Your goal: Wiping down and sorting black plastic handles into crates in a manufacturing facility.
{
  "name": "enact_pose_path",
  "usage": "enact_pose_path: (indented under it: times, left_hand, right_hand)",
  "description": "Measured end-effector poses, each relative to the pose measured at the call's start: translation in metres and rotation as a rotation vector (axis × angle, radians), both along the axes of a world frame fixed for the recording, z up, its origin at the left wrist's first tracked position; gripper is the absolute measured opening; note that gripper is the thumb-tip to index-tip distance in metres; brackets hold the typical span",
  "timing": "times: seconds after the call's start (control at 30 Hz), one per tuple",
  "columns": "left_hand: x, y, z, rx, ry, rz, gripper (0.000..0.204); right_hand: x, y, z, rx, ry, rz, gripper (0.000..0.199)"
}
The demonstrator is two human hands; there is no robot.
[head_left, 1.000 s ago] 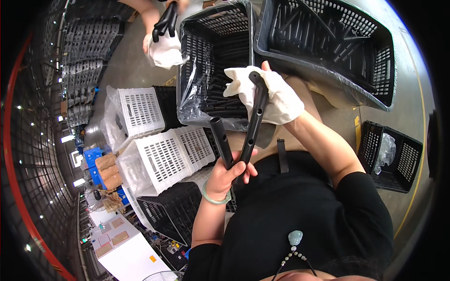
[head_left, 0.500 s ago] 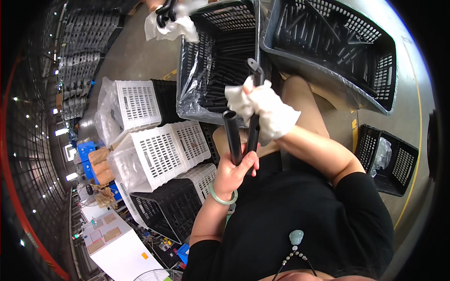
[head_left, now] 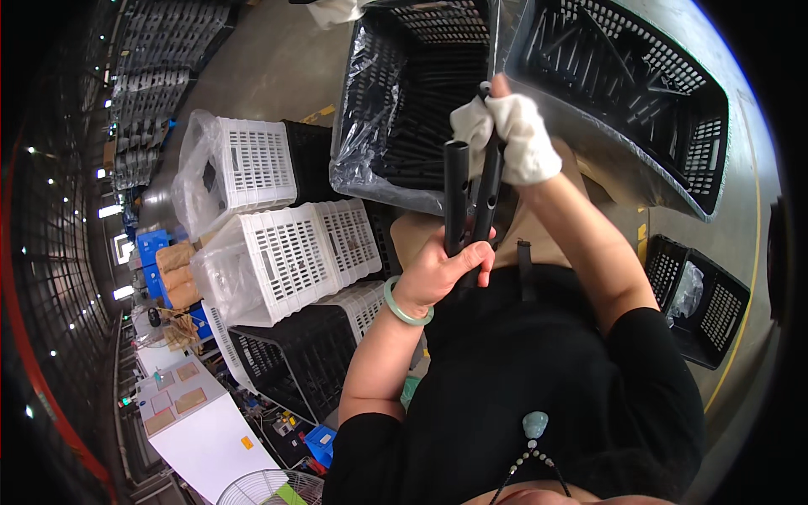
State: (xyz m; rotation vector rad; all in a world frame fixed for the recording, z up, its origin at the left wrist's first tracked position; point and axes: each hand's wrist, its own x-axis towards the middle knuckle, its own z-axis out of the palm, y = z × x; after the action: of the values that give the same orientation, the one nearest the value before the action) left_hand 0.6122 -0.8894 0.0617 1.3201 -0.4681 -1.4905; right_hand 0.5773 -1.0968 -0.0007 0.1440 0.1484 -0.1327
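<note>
My left hand [head_left: 442,271], bare with a green bangle on the wrist, grips the lower ends of two black plastic tubes [head_left: 456,189] held upright side by side. My right hand [head_left: 518,135] holds a white cloth and is closed around the top of the right tube [head_left: 486,198]. Both hands are over my lap, in front of a black crate lined with clear plastic film [head_left: 370,118] that holds more black parts.
A second black crate [head_left: 699,101] with black parts stands at the right. White crates [head_left: 286,252] and black crates [head_left: 286,362] are stacked at the left. Another person's white-gloved hand [head_left: 337,10] shows at the top edge. A small black crate [head_left: 715,303] sits at far right.
My right hand with the cloth has slid up along the tube toward its top end. The other person's gloved hand has moved up and nearly out of view.
</note>
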Motion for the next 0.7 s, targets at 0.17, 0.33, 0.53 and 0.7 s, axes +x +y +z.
enact_pose_path:
  times: [0.17,0.33,0.53,0.7]
  left_hand:
    - [0.000,0.004,0.000,0.041,-0.041,-0.083,0.025]
    - [0.012,0.000,-0.031,0.193,-0.603,0.042,0.028]
    - [0.017,-0.001,-0.046,0.144,-1.124,0.006,0.038]
    - [0.083,0.021,-0.041,-0.077,-0.436,0.641,0.031]
  right_hand:
    - [-0.005,-0.038,-0.023,-0.833,0.107,-0.453,0.024]
    - [-0.032,-0.009,-0.018,-1.472,0.282,-0.478,0.031]
    - [-0.037,0.015,0.018,-1.364,0.369,0.008,0.016]
    - [-0.039,0.010,0.028,-0.980,0.722,-0.271,0.012]
